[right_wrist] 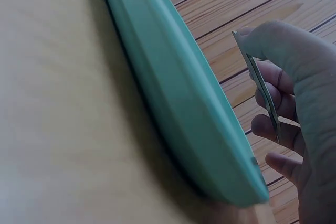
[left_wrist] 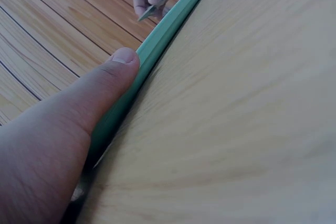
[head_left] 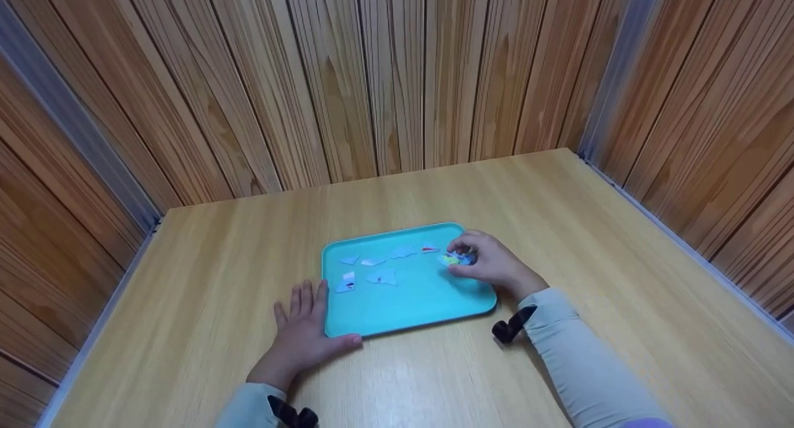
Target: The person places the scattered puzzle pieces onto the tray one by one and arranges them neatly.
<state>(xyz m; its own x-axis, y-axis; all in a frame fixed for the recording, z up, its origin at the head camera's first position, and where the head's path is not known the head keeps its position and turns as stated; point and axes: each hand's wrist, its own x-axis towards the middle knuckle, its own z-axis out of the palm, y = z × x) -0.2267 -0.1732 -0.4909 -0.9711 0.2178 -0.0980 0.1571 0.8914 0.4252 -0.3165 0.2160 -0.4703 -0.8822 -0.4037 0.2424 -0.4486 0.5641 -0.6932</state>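
My right hand [head_left: 498,264] pinches a thin, flat puzzle-like piece [head_left: 453,260], printed in yellow, green and blue, over the right part of a turquoise tray [head_left: 422,307]. In the right wrist view this piece [right_wrist: 261,90] shows edge-on between thumb and fingers, higher than the tray's rim. My left hand [head_left: 301,338] lies at the tray's near left corner, fingers spread along the left side. Its thumb [left_wrist: 118,69] presses against the near rim. Several irregular pale-blue pieces lie flat in the tray, among them a wide one [head_left: 383,278] and one with a white patch [head_left: 346,283].
The tray sits on a light wooden table [head_left: 248,242]. Wood-plank walls [head_left: 397,74] stand behind and on both sides. A small piece with a red mark [head_left: 429,249] lies near the tray's far edge. Black wrist straps [head_left: 515,325] stick out from the sleeves.
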